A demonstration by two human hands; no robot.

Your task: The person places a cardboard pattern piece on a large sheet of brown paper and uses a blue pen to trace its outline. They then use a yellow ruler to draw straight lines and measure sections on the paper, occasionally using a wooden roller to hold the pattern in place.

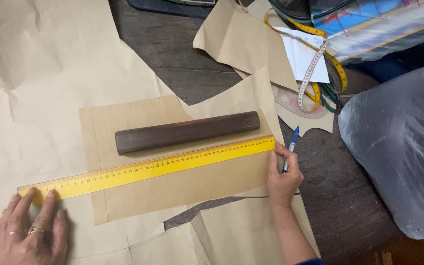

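Running lower left to centre right, the yellow ruler lies pinned on the brown pattern paper — left hand flat on its near end, right hand gripping a blue pen at the far end.

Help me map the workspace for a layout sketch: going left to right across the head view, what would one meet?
left hand → yellow ruler → dark wooden roller → right hand → blue pen → measuring tape → grey plastic bag
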